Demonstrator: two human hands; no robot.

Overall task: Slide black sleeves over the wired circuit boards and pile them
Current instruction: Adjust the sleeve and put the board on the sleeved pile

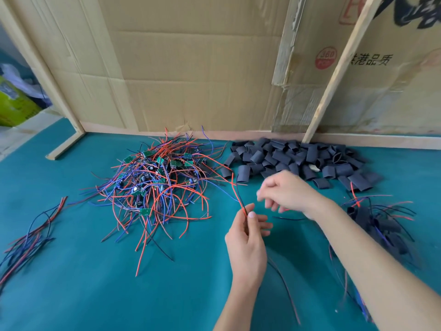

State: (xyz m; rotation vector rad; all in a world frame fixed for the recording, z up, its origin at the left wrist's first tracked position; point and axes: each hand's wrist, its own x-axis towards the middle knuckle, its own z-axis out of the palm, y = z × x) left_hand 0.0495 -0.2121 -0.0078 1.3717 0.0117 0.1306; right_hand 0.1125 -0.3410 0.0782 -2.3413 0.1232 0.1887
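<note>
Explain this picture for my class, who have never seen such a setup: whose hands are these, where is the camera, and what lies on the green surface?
No machine here: a person works with bare hands, filmed by one camera worn on the head, looking down. On the green table lie a tangle of wired circuit boards, a heap of black sleeves behind, sleeved boards piled at right, and loose wires at left. The left hand pinches a red and black wire pair. The right hand is blurred, so its grip is unclear.
</note>
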